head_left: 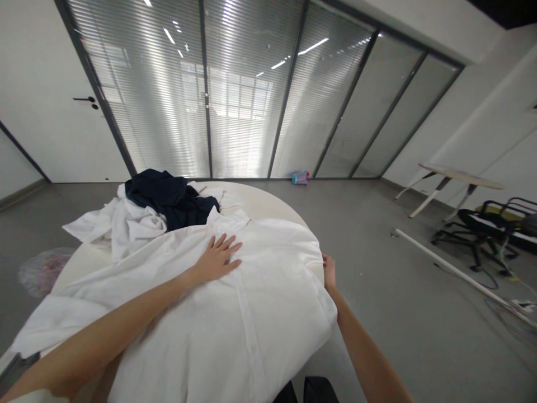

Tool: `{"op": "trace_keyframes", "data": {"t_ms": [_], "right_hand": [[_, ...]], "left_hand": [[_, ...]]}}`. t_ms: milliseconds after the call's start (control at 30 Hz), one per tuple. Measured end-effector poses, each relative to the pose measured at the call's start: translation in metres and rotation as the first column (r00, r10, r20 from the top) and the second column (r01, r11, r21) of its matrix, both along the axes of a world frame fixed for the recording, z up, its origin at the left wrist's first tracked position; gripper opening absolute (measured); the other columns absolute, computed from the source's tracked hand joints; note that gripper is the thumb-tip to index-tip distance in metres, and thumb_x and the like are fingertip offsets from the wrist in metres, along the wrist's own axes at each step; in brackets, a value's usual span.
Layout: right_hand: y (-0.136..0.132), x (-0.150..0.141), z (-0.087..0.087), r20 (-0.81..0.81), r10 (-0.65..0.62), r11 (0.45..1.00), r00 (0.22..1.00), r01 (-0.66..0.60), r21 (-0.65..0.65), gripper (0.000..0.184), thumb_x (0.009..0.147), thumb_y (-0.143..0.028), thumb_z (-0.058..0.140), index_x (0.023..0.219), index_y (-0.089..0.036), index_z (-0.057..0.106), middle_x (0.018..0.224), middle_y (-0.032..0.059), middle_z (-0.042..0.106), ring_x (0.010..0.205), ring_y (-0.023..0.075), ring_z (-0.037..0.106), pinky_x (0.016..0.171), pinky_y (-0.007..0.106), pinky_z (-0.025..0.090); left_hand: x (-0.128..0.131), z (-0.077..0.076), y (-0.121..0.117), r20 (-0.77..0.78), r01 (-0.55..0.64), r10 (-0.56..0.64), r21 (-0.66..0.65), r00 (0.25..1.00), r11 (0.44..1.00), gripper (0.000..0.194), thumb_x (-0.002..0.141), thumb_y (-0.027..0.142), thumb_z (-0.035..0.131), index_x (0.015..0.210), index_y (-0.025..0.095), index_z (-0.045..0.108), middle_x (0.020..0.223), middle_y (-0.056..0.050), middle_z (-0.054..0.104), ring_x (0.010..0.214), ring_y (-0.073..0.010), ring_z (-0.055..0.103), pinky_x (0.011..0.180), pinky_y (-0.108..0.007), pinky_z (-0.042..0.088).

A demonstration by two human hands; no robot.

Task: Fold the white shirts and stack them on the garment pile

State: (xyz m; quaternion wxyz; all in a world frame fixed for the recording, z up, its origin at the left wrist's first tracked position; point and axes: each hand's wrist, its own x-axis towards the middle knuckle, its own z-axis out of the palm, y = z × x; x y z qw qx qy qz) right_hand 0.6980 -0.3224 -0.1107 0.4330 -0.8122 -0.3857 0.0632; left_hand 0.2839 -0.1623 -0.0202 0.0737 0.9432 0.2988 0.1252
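Observation:
A white button-up shirt (277, 280) is spread front side up over a round table (279, 201), its collar toward the far side and its lower part draping over the near edge. My left hand (218, 258) lies flat on the upper chest beside the button strip, fingers spread. At the table's right edge, my right hand (329, 271) has its fingers bent around the shirt's side near the shoulder. Part of that grip is hidden. One sleeve stretches out to the left under my left forearm.
Behind the collar lie a crumpled dark navy garment (168, 196) and white clothing (134, 224). A clear plastic bag (42, 271) is on the floor at left. A small basket (300, 178), a white pole (453, 271), an office chair (474, 235) and another table (459, 174) stand farther off.

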Motion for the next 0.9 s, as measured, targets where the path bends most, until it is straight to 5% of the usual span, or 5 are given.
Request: {"op": "trace_keyframes", "data": {"t_ms": [167, 433, 600, 767, 900], "right_hand": [[-0.002, -0.006, 0.008, 0.138, -0.201, 0.958, 0.97, 0.224, -0.179, 0.048, 0.081, -0.032, 0.044, 0.126, -0.017, 0.052, 0.131, 0.0154, 0.049, 0.094, 0.0217, 0.06, 0.081, 0.034, 0.05], [-0.015, 0.019, 0.028, 0.162, -0.256, 0.864, 0.953, 0.3, -0.403, 0.035, 0.08, -0.032, 0.051, 0.101, -0.02, 0.075, 0.095, 0.014, 0.074, 0.088, 0.0287, 0.069, 0.071, 0.033, 0.052], [-0.023, 0.074, 0.098, 0.266, -0.32, 0.799, 0.909, 0.41, -0.439, 0.04, 0.082, -0.028, 0.046, 0.105, -0.014, 0.076, 0.093, 0.0189, 0.073, 0.087, 0.0318, 0.07, 0.069, 0.038, 0.054], [0.006, 0.116, 0.184, 0.426, -0.287, 0.758, 0.858, 0.476, -0.447, 0.042, 0.086, -0.02, 0.041, 0.112, -0.012, 0.073, 0.111, 0.0228, 0.069, 0.109, 0.0368, 0.063, 0.091, 0.051, 0.046], [0.05, 0.109, 0.204, 0.493, -0.171, 0.757, 0.853, 0.434, -0.488, 0.041, 0.09, -0.018, 0.04, 0.116, -0.007, 0.07, 0.121, 0.0287, 0.063, 0.123, 0.0391, 0.054, 0.097, 0.056, 0.041]], "left_hand": [[0.0, 0.001, -0.001, -0.007, -0.01, 0.01, 0.006, 1.0, 1.0, 0.061, 0.095, 0.062, 0.039, 0.147, 0.03, 0.043, 0.158, -0.007, 0.033, 0.147, -0.0383, 0.022, 0.116, -0.063, 0.017], [-0.001, 0.0, -0.001, 0.017, -0.01, 0.01, 0.007, 1.0, 1.0, 0.06, 0.095, 0.062, 0.04, 0.146, 0.031, 0.045, 0.158, -0.006, 0.034, 0.146, -0.038, 0.024, 0.116, -0.063, 0.017], [-0.002, -0.003, 0.001, 0.04, 0.0, 0.0, 0.013, 0.999, 1.0, 0.059, 0.095, 0.061, 0.041, 0.146, 0.031, 0.046, 0.157, -0.007, 0.036, 0.146, -0.0379, 0.025, 0.115, -0.063, 0.018], [-0.002, -0.004, -0.005, 0.022, 0.057, -0.057, 0.028, 0.998, 0.998, 0.059, 0.094, 0.06, 0.043, 0.147, 0.035, 0.042, 0.158, -0.005, 0.034, 0.146, -0.0383, 0.024, 0.115, -0.063, 0.017], [-0.002, -0.002, -0.014, 0.01, 0.056, -0.057, 0.039, 0.998, 0.998, 0.063, 0.092, 0.061, 0.048, 0.148, 0.035, 0.04, 0.158, -0.006, 0.032, 0.146, -0.0405, 0.023, 0.115, -0.065, 0.016]]}}
